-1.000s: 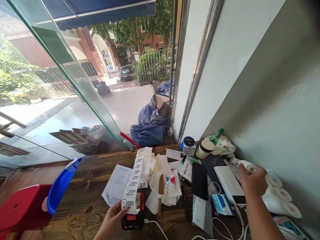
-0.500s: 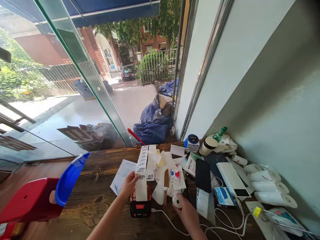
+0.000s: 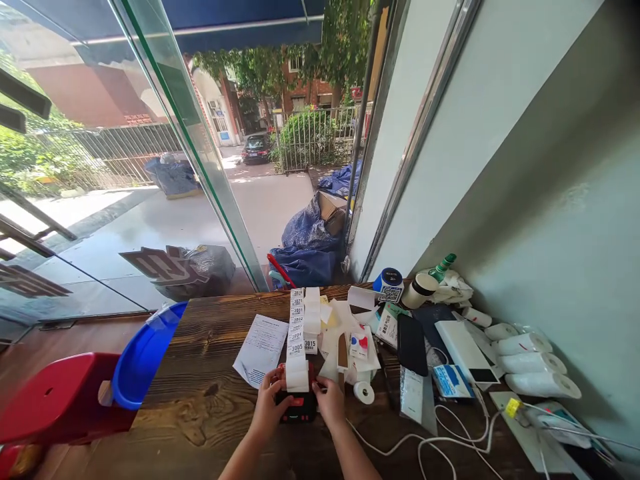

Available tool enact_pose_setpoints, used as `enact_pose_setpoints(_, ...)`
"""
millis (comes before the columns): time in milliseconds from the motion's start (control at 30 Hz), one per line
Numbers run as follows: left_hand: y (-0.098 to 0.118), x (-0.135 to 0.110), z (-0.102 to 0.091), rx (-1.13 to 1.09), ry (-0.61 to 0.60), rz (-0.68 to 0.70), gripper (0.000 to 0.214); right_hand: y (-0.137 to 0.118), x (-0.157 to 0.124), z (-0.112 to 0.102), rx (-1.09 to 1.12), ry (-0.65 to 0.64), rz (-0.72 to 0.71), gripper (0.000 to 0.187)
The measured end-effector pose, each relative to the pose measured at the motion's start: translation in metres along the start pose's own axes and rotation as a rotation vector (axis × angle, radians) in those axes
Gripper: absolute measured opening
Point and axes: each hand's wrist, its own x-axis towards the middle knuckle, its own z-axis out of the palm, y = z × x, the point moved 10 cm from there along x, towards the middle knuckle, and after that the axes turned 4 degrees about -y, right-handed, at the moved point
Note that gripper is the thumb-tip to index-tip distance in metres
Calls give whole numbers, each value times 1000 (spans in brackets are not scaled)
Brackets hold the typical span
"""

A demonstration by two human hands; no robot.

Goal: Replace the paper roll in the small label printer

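A small black and red label printer (image 3: 298, 415) sits near the table's front edge. From its top runs a strip of white labels (image 3: 296, 333) printed with numbers such as 3004 and 3005, stretching away across the table. My left hand (image 3: 269, 403) is curled round the printer's left side, thumb near its front. My right hand (image 3: 329, 401) is closed on the printer's right side, fingertips by its top edge. Right of that hand, a small white paper roll (image 3: 364, 393) lies on the wood. A printed sheet (image 3: 261, 347) lies left of the strip.
Loose papers (image 3: 340, 313), a black phone (image 3: 413, 343) and a white box-like device (image 3: 465, 353) cover the right side. White cables (image 3: 400, 440) cross the front right. Several paper rolls (image 3: 543, 383) lie by the wall. A blue basin (image 3: 145, 367) and red stool (image 3: 65, 393) stand left.
My right hand has let go of the small paper roll and moved left to the printer. My left hand has left the label strip and moved down onto the printer's left side.
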Motion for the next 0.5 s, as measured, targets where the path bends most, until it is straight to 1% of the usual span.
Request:
enact_pose_setpoints(167, 7, 9, 1, 116, -1, 31, 17, 40, 15, 13, 141, -59, 230, 13)
enact_pose_setpoints(233, 9, 9, 1, 142, -6, 38, 15, 51, 18, 19, 173, -45, 298, 13)
enact_pose_setpoints(300, 12, 9, 0, 157, -4, 49, 14, 57, 20, 24, 198, -25, 332, 13)
enact_pose_setpoints(400, 22, 7, -5, 163, 47, 79, 13, 59, 22, 24, 225, -9, 328, 14)
enact_pose_setpoints(433, 26, 6, -8, 157, 69, 90, 14, 57, 22, 21, 231, -2, 302, 15)
enact_pose_setpoints(500, 35, 6, -12, 122, 90, 115, 16, 45, 22, 8, 235, 36, 187, 14)
